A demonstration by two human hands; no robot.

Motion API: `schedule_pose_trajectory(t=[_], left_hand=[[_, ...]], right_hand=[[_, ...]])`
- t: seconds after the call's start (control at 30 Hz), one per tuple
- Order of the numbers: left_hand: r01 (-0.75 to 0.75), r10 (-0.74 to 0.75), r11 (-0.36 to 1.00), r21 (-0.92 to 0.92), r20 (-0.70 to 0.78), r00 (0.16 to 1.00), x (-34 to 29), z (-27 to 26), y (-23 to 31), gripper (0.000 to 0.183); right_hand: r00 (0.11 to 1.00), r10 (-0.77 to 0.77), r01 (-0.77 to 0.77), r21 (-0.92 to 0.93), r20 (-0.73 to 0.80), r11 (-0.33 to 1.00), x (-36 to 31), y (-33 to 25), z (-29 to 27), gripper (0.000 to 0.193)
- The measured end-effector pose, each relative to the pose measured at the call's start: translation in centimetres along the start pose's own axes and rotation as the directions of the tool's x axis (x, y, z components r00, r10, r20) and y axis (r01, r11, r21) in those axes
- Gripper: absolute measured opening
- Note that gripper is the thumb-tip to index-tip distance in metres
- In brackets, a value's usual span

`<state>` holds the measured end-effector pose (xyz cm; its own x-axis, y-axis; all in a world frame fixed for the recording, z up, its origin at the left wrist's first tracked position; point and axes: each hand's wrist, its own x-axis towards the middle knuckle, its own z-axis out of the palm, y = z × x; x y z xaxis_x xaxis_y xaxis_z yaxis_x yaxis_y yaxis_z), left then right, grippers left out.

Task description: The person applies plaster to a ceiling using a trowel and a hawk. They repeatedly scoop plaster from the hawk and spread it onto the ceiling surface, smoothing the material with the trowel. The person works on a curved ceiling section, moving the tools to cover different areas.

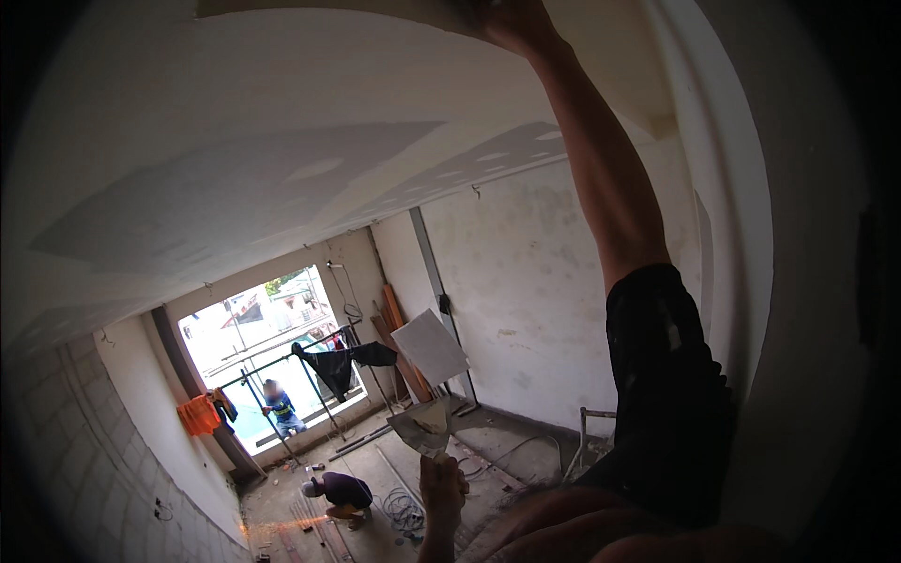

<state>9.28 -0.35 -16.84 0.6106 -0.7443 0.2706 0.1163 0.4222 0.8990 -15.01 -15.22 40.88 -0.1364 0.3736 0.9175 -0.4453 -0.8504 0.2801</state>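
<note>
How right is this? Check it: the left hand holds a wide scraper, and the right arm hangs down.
Wrong on one point: the right arm is raised toward the ceiling, as the head view shows. The left hand does hold the wide scraper.

Two bare hands (442, 486) and two other people (345, 492)

One left hand, one right hand (511, 24), one crouching person, one person beyond the rail (280, 409). Also visible: one broad-bladed tool (421, 427), one window opening (265, 326), one pale loose board (430, 348), one orange cloth (198, 414).
</note>
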Motion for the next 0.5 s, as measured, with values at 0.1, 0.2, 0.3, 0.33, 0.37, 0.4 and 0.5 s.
schedule_pose_trajectory(t=[0.1, 0.2, 0.3, 0.33, 0.37, 0.4, 0.5], left_hand=[[-0.013, 0.013, 1.000, -0.001, 0.011, 1.000, -0.2, -0.1, 0.2, 0.012], [-0.033, 0.033, 0.999, 0.015, 0.022, 0.999, -0.4, 0.2, 0.8, 0.012], [-0.021, 0.021, 1.000, 0.018, 0.020, 1.000, -0.5, 0.5, 1.3, 0.012], [-0.014, 0.014, 1.000, 0.015, 0.009, 1.000, -0.6, 0.5, 1.4, 0.013], [-0.007, 0.007, 1.000, 0.009, -0.006, 1.000, -0.7, 0.5, 1.5, 0.013], [-0.001, 0.001, 1.000, 0.004, -0.021, 1.000, -0.9, 0.6, 1.5, 0.013], [-0.232, 0.233, 0.943, 0.237, 0.022, 0.972, 0.1, -0.5, -0.6, 0.014]], right_hand=[[0.999, 0.033, -0.033, 0.023, 0.004, 0.999, -0.3, -1.5, -0.2, 0.028], [1.000, -0.010, 0.009, -0.019, -0.012, 1.000, -0.3, -1.4, -0.8, 0.028], [0.999, -0.040, 0.039, -0.052, -0.033, 0.998, -0.3, -0.4, -1.1, 0.027], [0.999, -0.043, 0.043, -0.047, -0.012, 0.998, -0.6, -0.7, -1.2, 0.027], [0.999, -0.046, 0.046, -0.042, 0.009, 0.998, -0.8, -1.0, -1.3, 0.027], [1.000, 0.004, -0.004, 0.011, 0.022, 1.000, -1.3, -1.2, -1.8, 0.027], [0.995, 0.095, -0.093, 0.143, -0.010, 0.985, -1.8, -2.1, -3.6, 0.027]])
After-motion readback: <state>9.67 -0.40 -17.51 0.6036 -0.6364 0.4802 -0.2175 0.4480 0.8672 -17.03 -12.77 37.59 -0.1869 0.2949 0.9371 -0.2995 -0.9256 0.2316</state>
